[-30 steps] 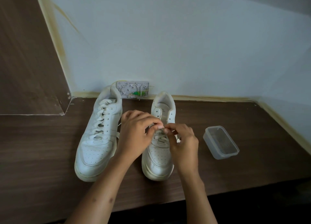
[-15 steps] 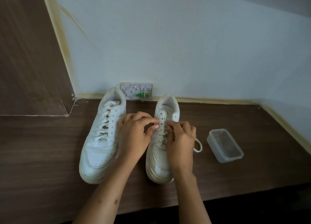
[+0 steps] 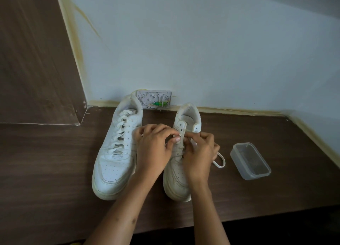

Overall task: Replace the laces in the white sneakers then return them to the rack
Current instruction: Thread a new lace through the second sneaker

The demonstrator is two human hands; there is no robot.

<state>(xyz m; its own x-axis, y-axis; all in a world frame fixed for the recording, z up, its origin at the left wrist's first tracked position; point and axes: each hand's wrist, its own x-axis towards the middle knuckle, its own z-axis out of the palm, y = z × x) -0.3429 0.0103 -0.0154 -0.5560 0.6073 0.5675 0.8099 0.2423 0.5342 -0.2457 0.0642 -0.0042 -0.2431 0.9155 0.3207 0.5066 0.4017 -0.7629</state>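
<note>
Your left hand & right hand pinch the lace at the right sneaker; loose tail could snag, skipping an eyelet.

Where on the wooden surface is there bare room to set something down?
Bare wood lies left of the laced sneaker, and along the near edge right of the right hand, below the plastic container. Crowded: the gap between the sneakers, filled by the left hand, and beside the half-laced sneaker, where a lace loop lies.
</note>
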